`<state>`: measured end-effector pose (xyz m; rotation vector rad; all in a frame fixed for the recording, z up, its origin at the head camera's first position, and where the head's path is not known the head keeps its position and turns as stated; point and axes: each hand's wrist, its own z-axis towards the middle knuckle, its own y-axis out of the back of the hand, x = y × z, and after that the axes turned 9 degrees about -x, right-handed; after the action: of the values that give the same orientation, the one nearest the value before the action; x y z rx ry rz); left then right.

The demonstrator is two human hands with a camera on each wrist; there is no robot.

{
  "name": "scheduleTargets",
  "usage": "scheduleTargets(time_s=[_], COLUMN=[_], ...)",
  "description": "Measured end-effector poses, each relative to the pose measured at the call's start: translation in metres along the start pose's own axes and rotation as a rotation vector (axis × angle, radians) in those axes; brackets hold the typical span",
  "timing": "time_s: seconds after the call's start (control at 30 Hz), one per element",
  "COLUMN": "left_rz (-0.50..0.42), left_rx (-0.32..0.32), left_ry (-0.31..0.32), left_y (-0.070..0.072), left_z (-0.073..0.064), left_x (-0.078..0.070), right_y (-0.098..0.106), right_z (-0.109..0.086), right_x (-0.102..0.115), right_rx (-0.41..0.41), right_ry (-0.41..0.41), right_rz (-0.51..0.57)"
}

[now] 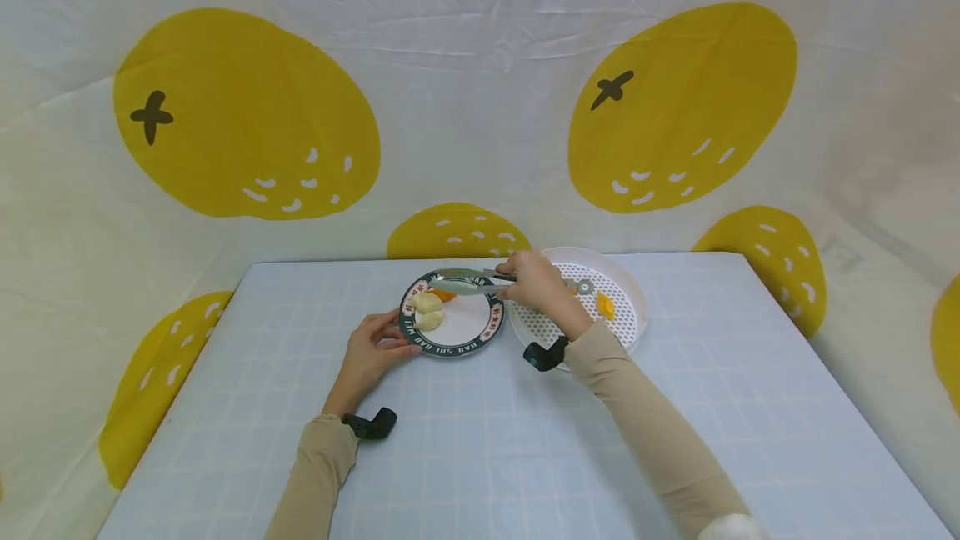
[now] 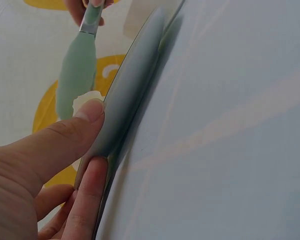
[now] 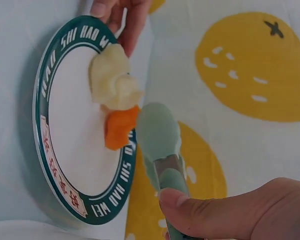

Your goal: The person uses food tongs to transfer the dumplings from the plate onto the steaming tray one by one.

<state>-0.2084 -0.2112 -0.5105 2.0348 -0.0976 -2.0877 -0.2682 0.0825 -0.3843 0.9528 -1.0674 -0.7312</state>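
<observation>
Tabletop (image 1: 480,457) — fingers (image 2: 65,140) pinching plate (image 1: 467,319), others (image 3: 195,214) gripping tongs (image 3: 159,131)

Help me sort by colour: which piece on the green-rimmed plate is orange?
The orange piece appearing between the pale pieces and the tongs in the right wrist view. Its colour sets it apart: the others on the plate are pale.

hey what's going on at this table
A person's left hand grips the edge of a green-rimmed plate, while the right hand holds green-tipped tongs over it. Pale pieces and an orange piece lie on the plate; whether the tongs grip anything is hard to tell. Beside it, a white perforated tray, partly hidden by the right arm, holds at least one more orange piece.
</observation>
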Motion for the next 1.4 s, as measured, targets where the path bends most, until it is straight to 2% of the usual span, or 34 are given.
scheduleTargets(time_s=[0.13,0.37,0.73,0.87,1.03,1.4], left_rz=[-0.024,-0.002,-0.001,-0.02,0.001,0.013], left_rx=[0.002,-0.004,0.008,0.014,0.013,0.0], left_ry=[-0.01,-0.033,-0.045,-0.048,-0.043,-0.034], left_y=[-0.001,-0.004,-0.006,-0.006,-0.005,-0.001], left_z=[0.0,-0.001,-0.001,-0.001,0.0,-0.005], left_x=[-0.002,-0.003,-0.006,-0.004,-0.004,-0.003], right_y=[-0.007,-0.016,-0.012,-0.006,0.008,0.052], right_z=[-0.001,-0.003,-0.006,-0.008,-0.01,-0.03], right_x=[-0.001,-0.005,-0.01,-0.014,-0.023,-0.049], right_rx=[0.017,0.041,-0.001,-0.024,-0.053,-0.1], right_ry=[-0.012,-0.025,0.022,0.038,0.045,-0.034], right_rz=[-0.026,-0.061,-0.081,-0.092,-0.111,-0.078])
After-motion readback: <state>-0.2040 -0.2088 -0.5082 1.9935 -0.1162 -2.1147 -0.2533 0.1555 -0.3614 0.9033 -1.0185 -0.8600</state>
